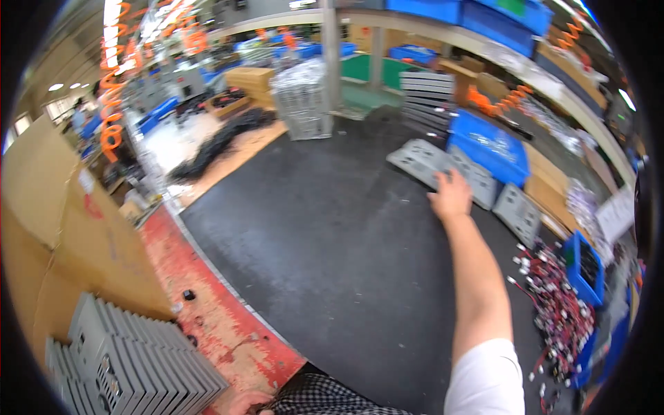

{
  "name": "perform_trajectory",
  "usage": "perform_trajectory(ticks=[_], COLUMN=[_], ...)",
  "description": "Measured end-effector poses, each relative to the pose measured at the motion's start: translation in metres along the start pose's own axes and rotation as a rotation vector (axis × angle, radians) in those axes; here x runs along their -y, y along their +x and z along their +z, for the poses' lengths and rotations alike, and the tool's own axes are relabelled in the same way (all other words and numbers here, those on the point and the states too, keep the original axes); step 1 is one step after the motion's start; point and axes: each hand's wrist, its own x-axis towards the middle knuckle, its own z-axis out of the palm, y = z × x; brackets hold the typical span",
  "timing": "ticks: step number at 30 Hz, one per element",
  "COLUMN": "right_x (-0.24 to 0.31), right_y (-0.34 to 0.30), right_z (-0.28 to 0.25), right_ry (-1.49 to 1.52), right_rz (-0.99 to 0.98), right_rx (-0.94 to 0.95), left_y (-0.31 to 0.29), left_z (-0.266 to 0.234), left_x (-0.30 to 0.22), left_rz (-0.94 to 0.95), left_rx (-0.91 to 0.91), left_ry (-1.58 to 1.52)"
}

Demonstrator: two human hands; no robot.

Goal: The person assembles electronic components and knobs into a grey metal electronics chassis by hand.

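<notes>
My right arm stretches out over the dark tabletop (325, 242). At its end, my right hand (453, 197) closes on the near edge of a grey panel (417, 160) with cut-out holes, the thumb low at the edge and the fingers over it. A second grey panel (477, 181) stands just beyond the hand, tilted against a blue bin (492, 146). Farther right, another grey panel (517, 213) leans at an angle. My left hand (250, 401) shows only in part at the lower edge, beside my checked clothing; its fingers cannot be made out.
Stacked grey panels (131, 353) stand at lower left beside a large cardboard box (83, 221). A heap of red and black wires with white connectors (553, 304) lies at right by a small blue bin (584, 270). Wrapped stacks (302, 100) and dark panels (425, 104) stand at the far edge.
</notes>
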Motion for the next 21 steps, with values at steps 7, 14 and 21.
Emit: perform_trajectory(ticks=[7,14,21], right_x=[-0.016,0.019,0.033], right_y=[-0.007,-0.118,-0.243], right_z=[0.024,-0.036,-0.108], right_ry=[0.127,0.362,0.397], right_rz=[-0.091,-0.525,-0.720], right_rx=[-0.095,0.044,0.311], left_y=[0.000,-0.012,0.009], left_z=[-0.004,0.006,0.026], left_x=[-0.002,-0.001,0.033], left_rz=[-0.082,-0.090,0.013], left_rx=[0.028,-0.017,0.023], left_ry=[-0.062,-0.094,-0.131])
